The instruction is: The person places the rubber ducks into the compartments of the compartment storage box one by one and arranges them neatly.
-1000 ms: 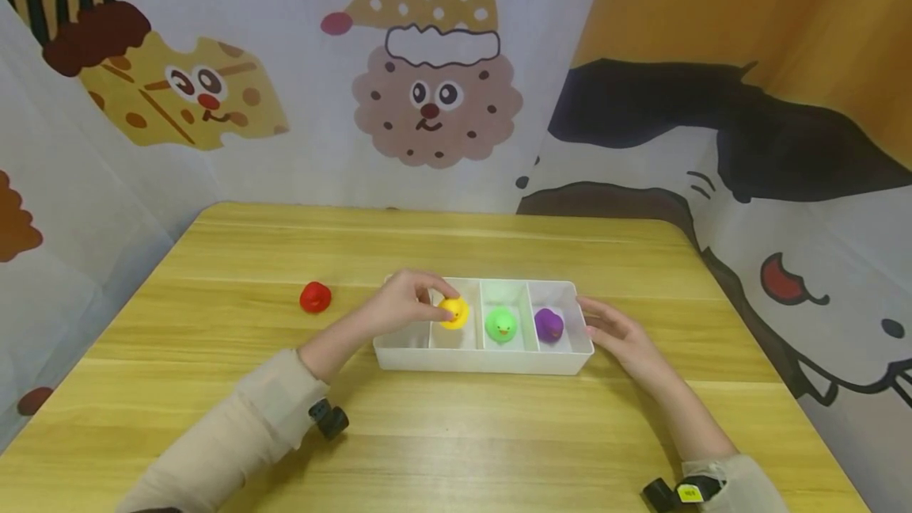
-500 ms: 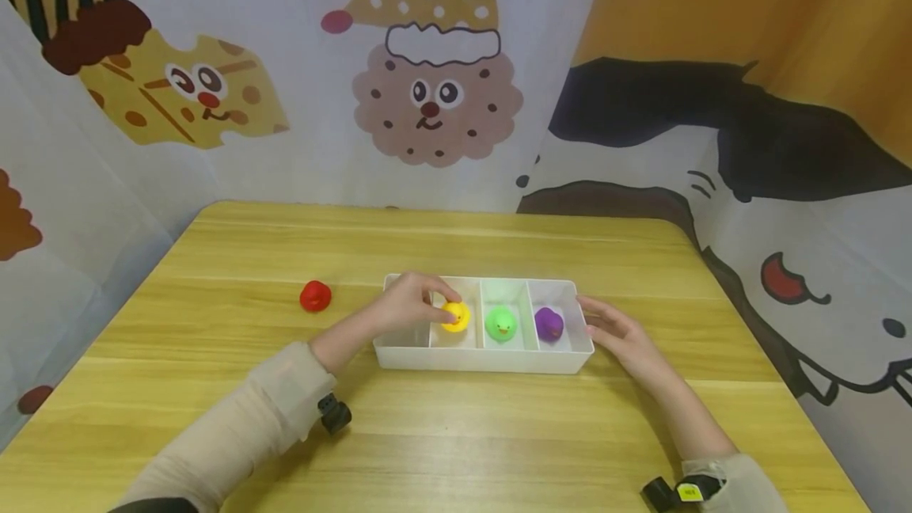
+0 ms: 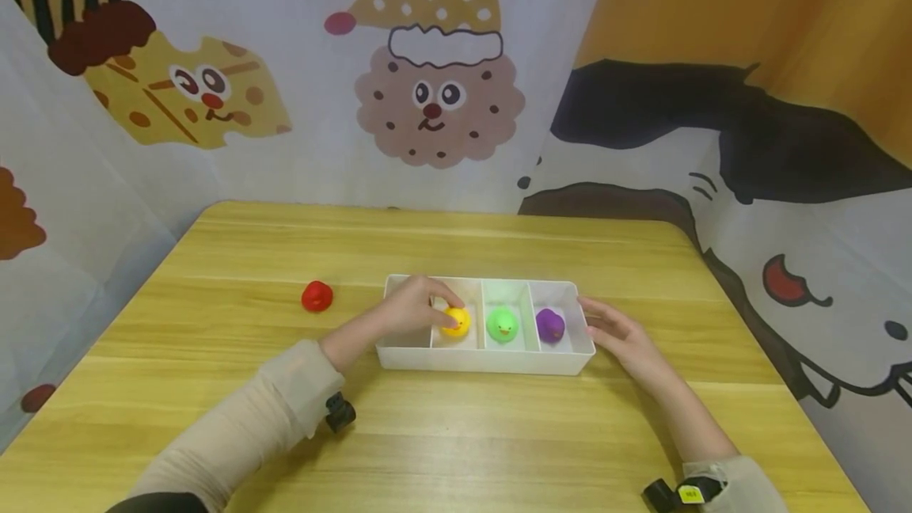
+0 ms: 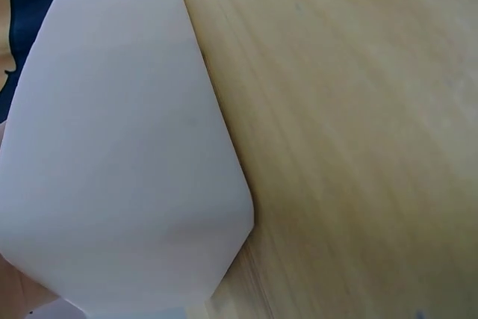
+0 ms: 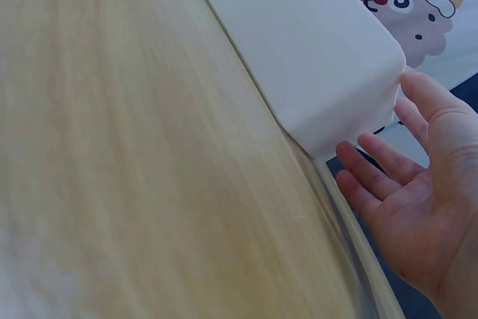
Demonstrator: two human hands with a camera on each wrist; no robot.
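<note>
My left hand (image 3: 412, 307) reaches over the left end of a white divided box (image 3: 484, 362). Its thumb and fingers pinch a yellow rubber duck (image 3: 459, 326), low inside the second compartment from the left; whether the duck touches the floor I cannot tell. One compartment over sits a green rubber duck (image 3: 503, 325), and a purple rubber duck (image 3: 550, 326) occupies the rightmost one. My right hand (image 3: 625, 339) rests its loosely bent fingers against the box's right end. In the right wrist view, those fingers (image 5: 429, 95) meet the box corner. The left wrist view mostly shows the box wall (image 4: 127, 132).
A red rubber duck (image 3: 317, 297) lies on the wooden table (image 3: 442, 434), left of the box. Behind the table hangs a cloth (image 3: 306, 172) printed with cartoon figures. My left forearm covers part of the leftmost compartment.
My left hand has lowered the yellow duck deeper into its compartment, moving slightly right and toward me. The right hand keeps its place at the box end.
</note>
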